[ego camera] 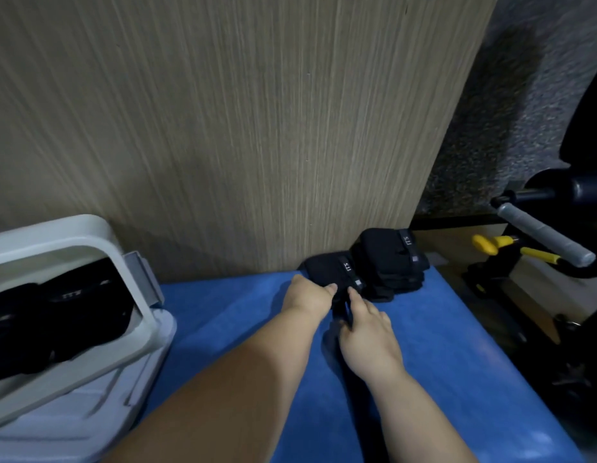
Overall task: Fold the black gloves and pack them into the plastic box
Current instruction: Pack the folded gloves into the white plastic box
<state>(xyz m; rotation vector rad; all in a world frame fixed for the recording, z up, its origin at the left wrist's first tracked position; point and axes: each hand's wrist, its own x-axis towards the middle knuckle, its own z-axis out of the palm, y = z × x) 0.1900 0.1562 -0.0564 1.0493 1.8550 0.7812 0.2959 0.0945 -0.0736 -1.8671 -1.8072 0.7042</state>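
Blue cloth covers the tabletop, which is backed along its far edge by a wood-grain panel. Near that far edge, right of the middle, lies a black glove — both hands are on it. The left hand grips its near side, thumb laid on top and the other fingers curled out of sight under the cloth of the glove. The right hand pinches a dark strap or flap of the same glove between thumb and fingers, forefinger stretched toward the cuff.

Just beside it, in the far right corner of the tabletop, sits a stack of gloves, touching the panel. Each cuff band carries small pale lettering, about three characters and a little square tag; the blur leaves it unreadable.

At the left edge stands the plastic box, pale and translucent, with a white rim tilted over it — packed gloves show dark inside, with faint pale marks on them.

Beyond the right edge are a grey-gripped handle and a yellow-handled tool.
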